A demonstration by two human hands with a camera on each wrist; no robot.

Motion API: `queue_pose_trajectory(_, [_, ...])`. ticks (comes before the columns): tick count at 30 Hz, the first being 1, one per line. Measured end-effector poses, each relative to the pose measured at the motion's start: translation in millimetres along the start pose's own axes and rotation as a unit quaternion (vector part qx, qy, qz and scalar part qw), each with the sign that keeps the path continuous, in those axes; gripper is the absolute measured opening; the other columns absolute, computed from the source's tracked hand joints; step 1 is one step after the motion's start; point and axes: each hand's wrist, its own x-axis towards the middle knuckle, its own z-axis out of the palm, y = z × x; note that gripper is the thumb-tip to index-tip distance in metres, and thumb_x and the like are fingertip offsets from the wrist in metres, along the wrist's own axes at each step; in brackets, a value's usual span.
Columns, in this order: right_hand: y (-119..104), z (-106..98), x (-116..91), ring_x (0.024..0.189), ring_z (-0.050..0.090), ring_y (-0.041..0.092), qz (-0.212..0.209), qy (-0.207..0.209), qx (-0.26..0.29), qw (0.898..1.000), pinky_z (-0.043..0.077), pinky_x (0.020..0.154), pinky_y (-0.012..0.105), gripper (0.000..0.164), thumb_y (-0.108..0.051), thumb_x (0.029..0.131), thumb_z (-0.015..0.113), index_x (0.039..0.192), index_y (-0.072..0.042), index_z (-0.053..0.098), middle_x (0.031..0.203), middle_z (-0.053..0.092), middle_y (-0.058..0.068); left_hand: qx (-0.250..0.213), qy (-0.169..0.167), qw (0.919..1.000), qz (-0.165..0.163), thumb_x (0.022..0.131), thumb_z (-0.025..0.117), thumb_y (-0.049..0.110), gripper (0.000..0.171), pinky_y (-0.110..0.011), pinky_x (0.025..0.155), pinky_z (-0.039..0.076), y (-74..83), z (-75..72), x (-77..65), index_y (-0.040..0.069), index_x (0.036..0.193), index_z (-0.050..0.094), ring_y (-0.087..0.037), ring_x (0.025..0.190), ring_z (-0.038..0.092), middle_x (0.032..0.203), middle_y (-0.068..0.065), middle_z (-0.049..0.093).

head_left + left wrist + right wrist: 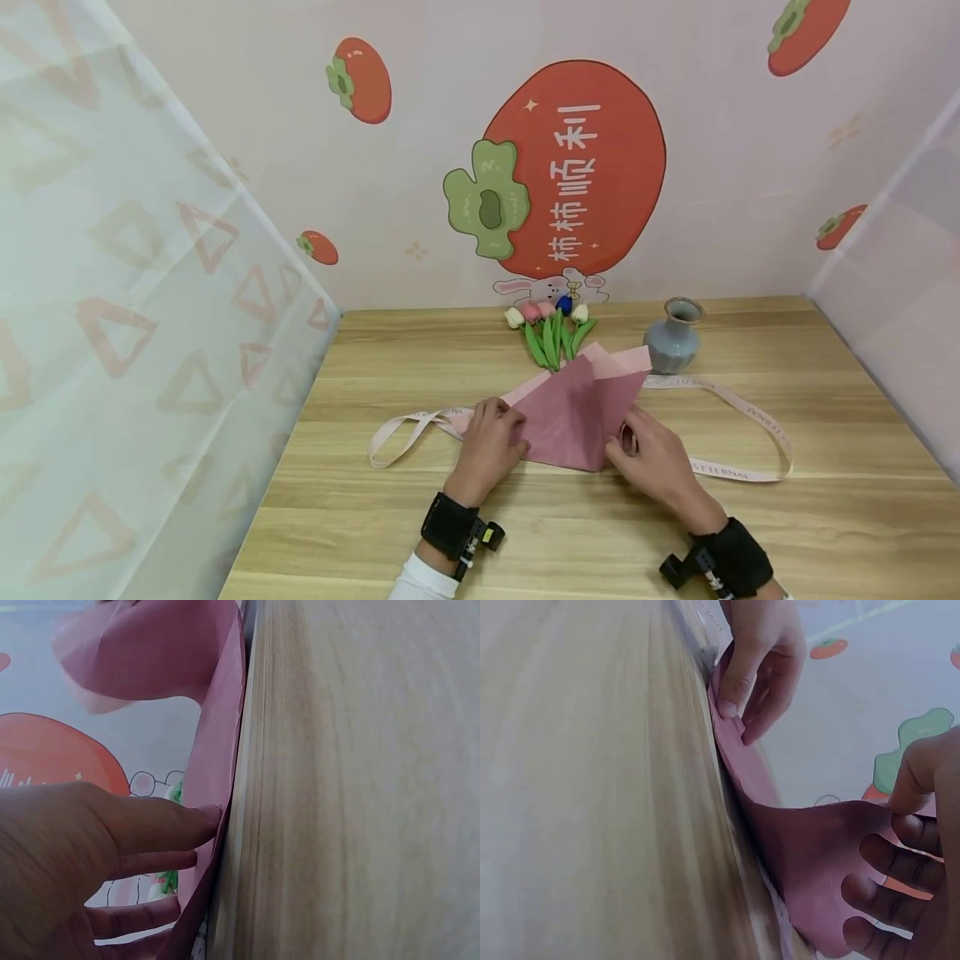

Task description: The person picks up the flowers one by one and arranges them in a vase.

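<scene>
A bunch of tulips, with white, pink and blue heads, lies on the table with its stems hidden in pink wrapping paper. My left hand rests on the paper's left part, thumb and fingertips pressing it down. On the other side my right hand pinches the folded right edge between thumb and index finger. That flap stands raised off the table and curves upward in the right wrist view. A printed pale pink ribbon runs out from behind the paper on both sides, with a loop at the left.
A blue-grey vase stands at the back right, close to the paper's upper corner. Behind the wooden table rises a wall cloth printed with persimmons. Pale cloth panels flank both sides.
</scene>
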Motion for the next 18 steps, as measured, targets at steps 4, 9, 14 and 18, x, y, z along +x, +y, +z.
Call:
queue_pose_trajectory(4, [2.0,-6.0,-9.1,0.067,0.045,0.002,0.047,-0.006,0.005,0.999,0.038,0.062,0.025,0.019,-0.009,0.085,0.072,0.086,-0.021,0.057,0.075,0.052,-0.007,-0.001,-0.001,1.0000,-0.005,0.087,0.088,0.021,0.034,-0.047,0.099,0.048,0.1,0.3,-0.1,0.008,0.117,0.078,-0.030,0.116,0.053,0.121,-0.012,0.060])
queue_pose_trajectory(9, [5.8,-13.8,-16.6,0.070,0.050,0.002,0.117,-0.008,0.045,0.992,0.042,0.064,0.024,0.008,-0.013,0.092,0.071,0.087,-0.014,0.065,0.079,0.061,-0.002,0.000,0.001,1.0000,-0.005,0.087,0.088,0.022,0.034,-0.047,0.099,0.048,0.1,0.2,-0.2,0.008,0.115,0.078,-0.030,0.115,0.053,0.120,-0.012,0.059])
queue_pose_trajectory(14, [11.4,-20.3,-17.3,0.088,0.056,-0.006,0.202,0.055,0.130,0.969,0.043,0.081,0.010,0.023,-0.015,0.100,0.070,0.115,0.002,0.067,0.105,0.070,0.014,-0.003,0.000,1.0000,-0.007,0.087,0.088,0.022,0.033,-0.047,0.099,0.048,0.2,-0.1,0.2,0.008,0.115,0.078,-0.030,0.114,0.053,0.120,-0.012,0.059])
queue_pose_trajectory(18, [17.1,-26.4,-12.9,0.088,0.057,-0.007,0.284,0.099,0.151,0.942,0.043,0.081,0.009,0.034,-0.024,0.100,0.072,0.120,0.002,0.067,0.105,0.071,0.012,-0.006,-0.003,0.9999,-0.009,0.087,0.088,0.022,0.033,-0.047,0.099,0.048,0.6,-0.6,0.2,0.007,0.115,0.078,-0.031,0.114,0.053,0.120,-0.013,0.059])
